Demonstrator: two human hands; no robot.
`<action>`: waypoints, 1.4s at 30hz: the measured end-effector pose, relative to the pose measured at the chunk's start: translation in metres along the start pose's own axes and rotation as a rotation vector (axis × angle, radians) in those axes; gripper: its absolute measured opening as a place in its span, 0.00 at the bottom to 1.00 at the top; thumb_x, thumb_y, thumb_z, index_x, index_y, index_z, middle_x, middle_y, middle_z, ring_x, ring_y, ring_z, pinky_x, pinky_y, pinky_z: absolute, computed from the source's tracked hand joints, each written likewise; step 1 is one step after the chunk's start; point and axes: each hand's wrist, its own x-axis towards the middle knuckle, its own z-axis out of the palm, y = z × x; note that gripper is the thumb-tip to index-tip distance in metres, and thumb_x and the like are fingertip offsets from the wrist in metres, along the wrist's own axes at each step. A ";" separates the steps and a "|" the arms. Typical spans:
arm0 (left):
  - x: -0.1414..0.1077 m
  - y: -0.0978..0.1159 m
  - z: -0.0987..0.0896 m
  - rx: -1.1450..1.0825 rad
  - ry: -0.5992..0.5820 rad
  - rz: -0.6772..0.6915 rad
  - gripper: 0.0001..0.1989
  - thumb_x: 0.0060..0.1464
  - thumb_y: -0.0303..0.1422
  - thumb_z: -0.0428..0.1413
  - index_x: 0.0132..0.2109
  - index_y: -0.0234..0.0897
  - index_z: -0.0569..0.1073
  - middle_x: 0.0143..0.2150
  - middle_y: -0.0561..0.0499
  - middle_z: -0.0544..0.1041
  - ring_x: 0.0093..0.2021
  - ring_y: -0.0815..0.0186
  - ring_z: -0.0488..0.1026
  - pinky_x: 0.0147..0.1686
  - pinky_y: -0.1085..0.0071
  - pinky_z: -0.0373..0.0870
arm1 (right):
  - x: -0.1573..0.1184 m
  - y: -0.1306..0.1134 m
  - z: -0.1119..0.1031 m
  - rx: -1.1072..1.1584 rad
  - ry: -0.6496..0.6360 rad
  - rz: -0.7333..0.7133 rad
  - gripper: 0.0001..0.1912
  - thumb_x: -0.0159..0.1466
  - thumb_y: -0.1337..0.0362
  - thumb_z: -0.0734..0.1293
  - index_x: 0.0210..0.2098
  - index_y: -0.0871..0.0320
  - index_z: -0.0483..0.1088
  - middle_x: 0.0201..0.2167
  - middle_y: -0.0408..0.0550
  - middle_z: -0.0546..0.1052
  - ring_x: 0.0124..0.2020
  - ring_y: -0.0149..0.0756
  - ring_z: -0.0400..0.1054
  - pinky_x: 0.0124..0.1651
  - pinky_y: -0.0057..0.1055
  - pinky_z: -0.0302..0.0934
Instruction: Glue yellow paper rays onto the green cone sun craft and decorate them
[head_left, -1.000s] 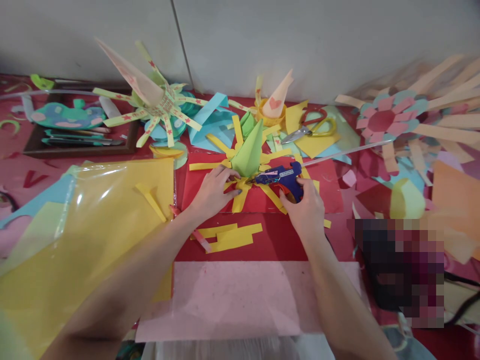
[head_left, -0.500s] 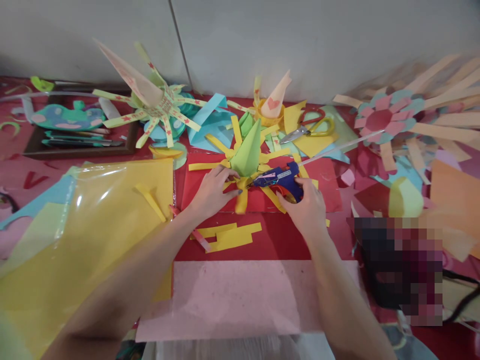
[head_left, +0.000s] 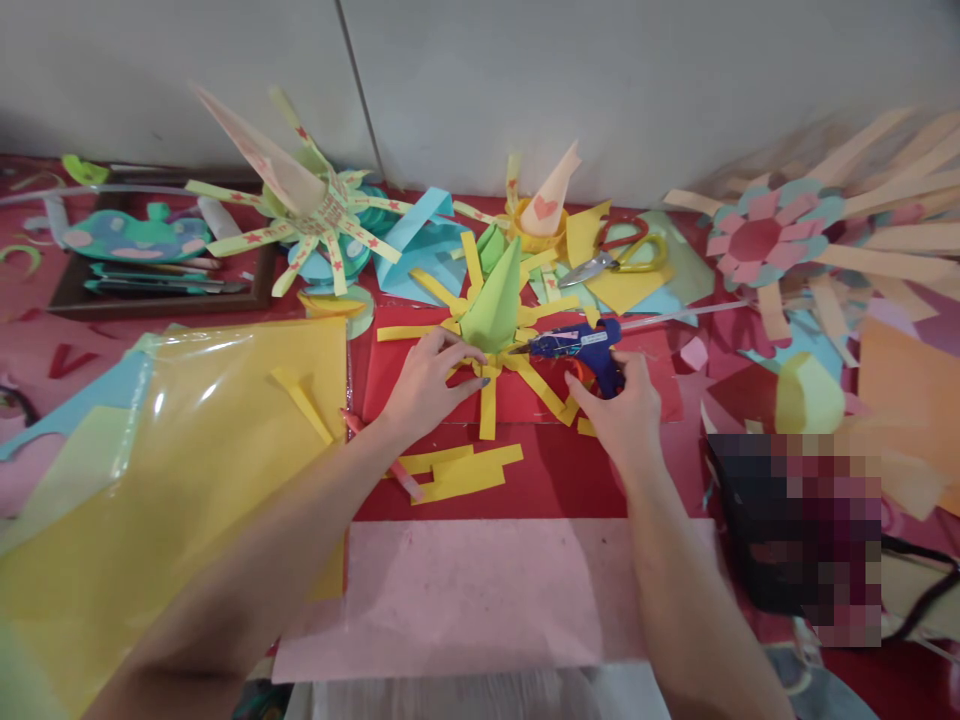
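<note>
In the middle, a green paper cone (head_left: 495,312) stands ringed by radiating yellow paper strips (head_left: 487,408). My left hand (head_left: 433,382) is at the left of the front strip, thumb and forefinger apart, their tips close to or touching it at the base of the cone. A blue hot glue gun (head_left: 581,343) is in my right hand (head_left: 626,410), which wraps round its handle near the orange trigger. Its nozzle points left toward the strips, a little right of my left fingertips. A clear glue stick (head_left: 686,314) sticks out of the gun's back.
Loose yellow strips (head_left: 469,473) and a pinkish pen-like stick (head_left: 405,478) lie in front. Scissors (head_left: 619,260) rest behind on coloured paper. Paper cone crafts (head_left: 300,190) stand at the back left. A brown tray (head_left: 255,290) holds tools. Yellow sheets in plastic (head_left: 225,430) cover the left.
My right hand has drawn the glue gun slightly right, away from the front strip. That strip, bent and blurred before, now lies flat. My left hand has barely moved.
</note>
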 end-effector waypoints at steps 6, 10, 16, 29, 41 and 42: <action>0.000 0.003 0.001 0.137 -0.053 -0.011 0.07 0.51 0.33 0.61 0.39 0.42 0.75 0.41 0.51 0.66 0.46 0.60 0.66 0.47 0.61 0.63 | -0.001 -0.001 0.002 0.006 -0.016 0.036 0.26 0.47 0.46 0.69 0.38 0.55 0.63 0.29 0.44 0.70 0.30 0.38 0.65 0.35 0.37 0.60; 0.001 0.007 0.001 0.174 -0.092 -0.032 0.06 0.51 0.34 0.61 0.39 0.44 0.76 0.41 0.51 0.66 0.46 0.59 0.65 0.48 0.60 0.61 | -0.001 0.000 0.002 0.004 -0.020 0.037 0.26 0.47 0.46 0.68 0.39 0.55 0.63 0.30 0.45 0.70 0.31 0.39 0.65 0.36 0.38 0.60; 0.002 0.009 0.002 0.183 -0.112 -0.086 0.08 0.52 0.34 0.61 0.41 0.44 0.76 0.42 0.50 0.66 0.48 0.58 0.64 0.48 0.59 0.61 | -0.001 0.001 0.002 0.018 -0.004 -0.008 0.25 0.48 0.46 0.68 0.39 0.55 0.63 0.32 0.46 0.71 0.32 0.39 0.65 0.36 0.38 0.60; 0.001 0.009 0.003 0.170 -0.074 -0.098 0.11 0.50 0.32 0.62 0.42 0.41 0.74 0.43 0.50 0.65 0.48 0.58 0.63 0.49 0.58 0.61 | 0.001 0.001 0.002 0.015 -0.005 0.015 0.25 0.48 0.47 0.68 0.39 0.55 0.63 0.31 0.46 0.71 0.32 0.39 0.65 0.36 0.37 0.60; 0.002 0.012 0.002 0.188 -0.111 -0.127 0.09 0.52 0.33 0.60 0.42 0.42 0.74 0.43 0.50 0.64 0.50 0.57 0.62 0.50 0.58 0.60 | 0.003 0.004 0.004 0.004 -0.004 0.032 0.25 0.47 0.45 0.67 0.38 0.54 0.62 0.31 0.46 0.71 0.33 0.41 0.66 0.37 0.38 0.59; 0.002 0.012 0.002 0.191 -0.118 -0.130 0.09 0.52 0.33 0.60 0.42 0.42 0.75 0.44 0.50 0.64 0.50 0.57 0.62 0.50 0.58 0.60 | 0.003 0.004 0.004 0.009 -0.004 0.031 0.25 0.48 0.45 0.67 0.38 0.54 0.62 0.31 0.46 0.71 0.34 0.42 0.66 0.37 0.38 0.59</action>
